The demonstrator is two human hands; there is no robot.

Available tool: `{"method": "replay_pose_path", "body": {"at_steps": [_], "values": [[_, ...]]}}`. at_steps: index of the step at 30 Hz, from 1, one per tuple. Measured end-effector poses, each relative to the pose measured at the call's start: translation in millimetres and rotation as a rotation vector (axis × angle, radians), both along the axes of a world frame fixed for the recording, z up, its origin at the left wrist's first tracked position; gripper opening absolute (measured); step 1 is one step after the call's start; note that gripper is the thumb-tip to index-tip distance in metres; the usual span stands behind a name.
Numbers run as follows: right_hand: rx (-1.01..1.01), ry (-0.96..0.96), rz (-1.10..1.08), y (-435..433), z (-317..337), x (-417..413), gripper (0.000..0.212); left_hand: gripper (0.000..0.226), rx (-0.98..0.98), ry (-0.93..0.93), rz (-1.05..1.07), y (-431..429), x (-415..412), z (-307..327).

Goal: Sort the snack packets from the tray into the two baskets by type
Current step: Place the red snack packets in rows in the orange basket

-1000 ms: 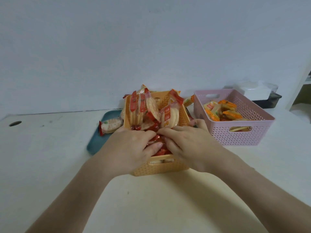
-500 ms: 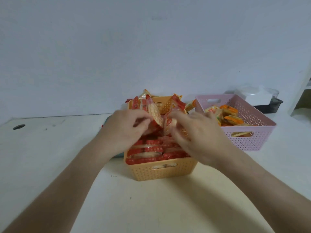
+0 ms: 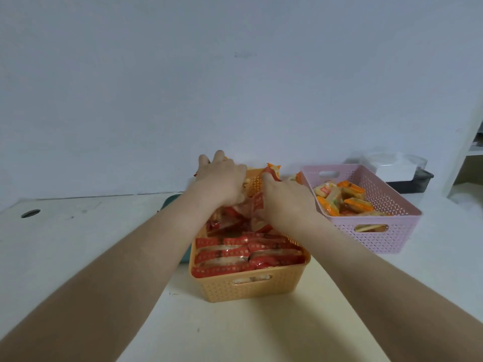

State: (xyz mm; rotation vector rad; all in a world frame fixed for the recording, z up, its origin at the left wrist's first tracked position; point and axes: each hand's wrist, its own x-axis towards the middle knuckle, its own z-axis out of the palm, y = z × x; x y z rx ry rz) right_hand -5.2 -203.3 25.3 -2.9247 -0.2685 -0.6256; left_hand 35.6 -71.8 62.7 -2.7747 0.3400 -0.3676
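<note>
We had both hands down in the far end of the orange basket [image 3: 248,288], which sat dead centre on the white table [image 3: 78,244]. It was stuffed with red packets [image 3: 243,253], lying in rows at the near end and standing on end at the back. Our right hand [image 3: 285,201] was curled round a couple of those red packets near the middle, thumb side pushed into them. The left hand [image 3: 219,178] was draped over the upright ones by the back wall, and its fingers were hidden behind the hand, so we honestly couldn't tell if it was gripping anything. The teal tray [image 3: 171,202] only peeked out on the basket's left, mostly blocked by our left forearm and the basket itself. Close on the right, not touching, the pink basket [image 3: 379,239] held the orange and yellow packets [image 3: 350,197]. Behind it a white box [image 3: 392,167] sat on a dark tray [image 3: 415,182], with a white shelf unit [image 3: 464,158] at the far right edge. Bare tabletop ran out left toward a small round hole [image 3: 30,213] and also lay between our arms on the near side, but the wall stood right behind the baskets, so there was hardly any room back there.
</note>
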Motion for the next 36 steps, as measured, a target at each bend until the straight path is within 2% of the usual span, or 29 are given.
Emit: {"method": "replay_pose_path", "body": {"at_steps": [2,3,4,7,9,10,14,18,20,26,29,31,33,36], "values": [[0.167,0.066,0.042,-6,-1,2,0.043,0.031,-0.079,-0.102,-0.070,3,-1,-4],[0.241,0.088,0.063,-10,2,1,0.043,0.032,-0.178,-0.138,-0.115,4,-1,-4],[0.320,0.116,0.085,-13,4,-1,0.043,0.031,-0.349,-0.160,-0.168,6,-3,-3],[0.598,0.212,0.157,-23,12,-4,0.032,0.021,-1.017,-0.231,-0.325,10,-24,14],[0.661,0.261,0.203,-28,14,-4,0.024,0.027,-1.256,-0.344,-0.384,21,-46,25],[0.637,0.264,0.228,-30,15,-4,0.020,0.033,-1.295,-0.347,-0.396,27,-57,26],[0.475,0.285,0.305,-36,25,-10,0.017,0.032,-1.115,-0.157,-0.303,47,-86,2],[0.216,0.328,0.325,-25,29,-18,0.042,0.027,-1.023,-0.050,-0.397,56,-90,-28],[0.115,0.333,0.330,-17,29,-20,0.050,0.023,-0.993,-0.066,-0.454,56,-90,-32],[-0.014,0.425,0.298,-15,30,-32,0.050,0.021,-0.965,-0.171,-0.486,55,-81,-43],[-0.090,0.451,0.281,-11,27,-32,0.044,0.017,-1.007,-0.257,-0.493,50,-74,-41],[-0.182,0.427,0.261,-8,23,-29,0.030,0.016,-1.023,-0.280,-0.503,46,-73,-41],[-0.253,0.370,0.243,-7,19,-25,0.017,0.018,-1.022,-0.232,-0.512,44,-76,-43],[-0.303,0.327,0.216,-5,19,-22,0.015,0.021,-1.011,-0.092,-0.407,49,-82,-47]]}}
